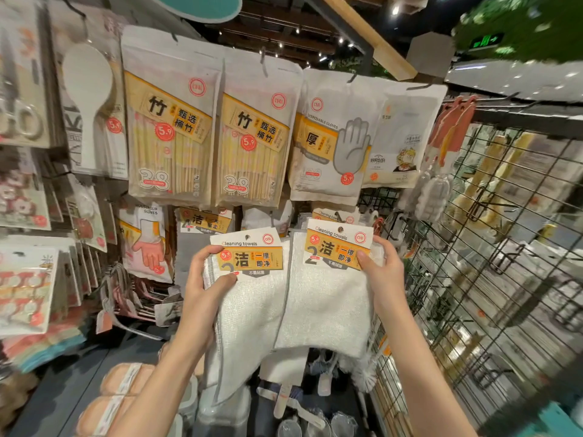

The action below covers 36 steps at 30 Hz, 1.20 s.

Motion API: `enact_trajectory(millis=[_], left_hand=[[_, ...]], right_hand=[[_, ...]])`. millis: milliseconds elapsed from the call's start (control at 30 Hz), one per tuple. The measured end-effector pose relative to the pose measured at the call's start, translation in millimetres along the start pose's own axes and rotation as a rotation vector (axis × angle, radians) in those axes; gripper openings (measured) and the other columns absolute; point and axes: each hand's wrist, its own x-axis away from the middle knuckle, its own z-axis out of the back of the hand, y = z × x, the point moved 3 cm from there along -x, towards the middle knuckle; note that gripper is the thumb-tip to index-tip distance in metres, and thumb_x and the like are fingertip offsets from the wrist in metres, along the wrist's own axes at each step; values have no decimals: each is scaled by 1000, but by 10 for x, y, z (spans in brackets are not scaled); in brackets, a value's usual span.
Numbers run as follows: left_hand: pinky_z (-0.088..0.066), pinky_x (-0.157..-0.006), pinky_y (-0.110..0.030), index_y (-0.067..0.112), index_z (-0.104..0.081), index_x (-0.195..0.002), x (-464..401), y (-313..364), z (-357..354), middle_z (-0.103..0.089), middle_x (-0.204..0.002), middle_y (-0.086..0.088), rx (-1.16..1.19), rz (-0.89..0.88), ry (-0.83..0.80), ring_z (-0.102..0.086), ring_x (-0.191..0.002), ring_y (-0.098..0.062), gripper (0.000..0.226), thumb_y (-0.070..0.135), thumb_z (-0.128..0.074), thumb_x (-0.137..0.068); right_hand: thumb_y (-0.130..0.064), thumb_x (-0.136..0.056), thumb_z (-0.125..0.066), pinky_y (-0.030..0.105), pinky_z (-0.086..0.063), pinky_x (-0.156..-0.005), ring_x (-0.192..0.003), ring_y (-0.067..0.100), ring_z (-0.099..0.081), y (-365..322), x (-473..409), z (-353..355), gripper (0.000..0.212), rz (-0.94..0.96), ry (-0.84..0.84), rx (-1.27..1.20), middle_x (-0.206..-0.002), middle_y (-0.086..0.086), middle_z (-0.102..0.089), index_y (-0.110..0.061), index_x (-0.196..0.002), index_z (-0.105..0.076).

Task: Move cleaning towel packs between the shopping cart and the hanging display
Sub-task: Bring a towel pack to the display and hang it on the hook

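Note:
I hold two white cleaning towel packs side by side in front of the hanging display, each with a yellow "Cleaning towels" header card. My left hand (202, 287) grips the left towel pack (249, 310) at its upper left, thumb on the front. My right hand (383, 275) grips the right towel pack (325, 298) at its upper right corner, thumb on the card. Another cleaning towel pack (331, 216) hangs on the display just behind and above the right one. The shopping cart is not in view.
Bamboo chopstick packs (170, 127) and a disposable gloves pack (331, 137) hang above. Household gloves (145, 244) hang at left. A black wire grid rack (504, 247) stands at right. Sponges (123, 383) and brushes (362, 373) lie on the shelf below.

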Motion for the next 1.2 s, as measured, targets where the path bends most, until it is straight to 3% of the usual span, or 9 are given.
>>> enact_trajectory(millis=[67,333,500,700,900,1033,1200], left_hand=[[-40,-101,-54,39,-55,-108,-2,17,3,-60,-124,-1,-5,-13,5,-57,-113,-26,46,9,-65,-76],[-40,-103,-46,40,-55,-107,-37,40,-21,-57,-127,3,-4,-42,31,-55,-116,-19,47,-2,-59,-85],[-40,-103,-46,39,-55,-109,-63,25,-83,-55,-127,3,-10,-71,60,-53,-118,-21,46,-1,-60,-86],[-43,-99,-46,36,-54,-112,-84,1,-189,-56,-127,4,6,-73,88,-56,-114,-20,46,-1,-59,-86],[-43,-85,-29,35,-55,-114,-111,-3,-307,-57,-114,22,-20,-98,112,-57,-100,6,45,-1,-59,-86],[-40,-92,-32,35,-57,-115,-163,-53,-355,-57,-120,21,-72,-119,99,-52,-114,-1,45,0,-59,-87],[-37,-89,-23,32,-63,-101,-203,-75,-389,-61,-114,19,-115,-145,111,-51,-110,7,35,-1,-59,-87]], right_hand=[[-3,-86,-62,27,-51,-80,-105,25,-62,43,-52,-7,36,-24,7,-9,-118,11,-63,-18,-117,-54],[-4,-84,-63,48,-49,-96,-109,23,-61,363,-248,48,39,-159,45,10,-124,3,-60,-33,-109,-56],[0,-86,-60,43,-50,-94,-105,22,-61,390,-463,60,37,-153,41,43,-107,-6,-61,-32,-105,-54],[-1,-89,-57,39,-48,-94,-108,23,-59,412,-725,73,34,-110,35,48,-123,5,-59,-28,-108,-53],[1,-87,-58,42,-47,-98,-112,24,-57,530,-903,38,37,-138,19,64,-128,4,-54,-22,-117,-53],[5,-84,-60,38,-41,-99,-113,20,-48,524,-990,-50,37,-38,53,106,-118,-2,-48,-12,-114,-49],[4,-87,-55,28,-27,-99,-118,11,-38,590,-1172,-170,18,-21,-53,187,-120,-4,-49,-7,-101,-57]])
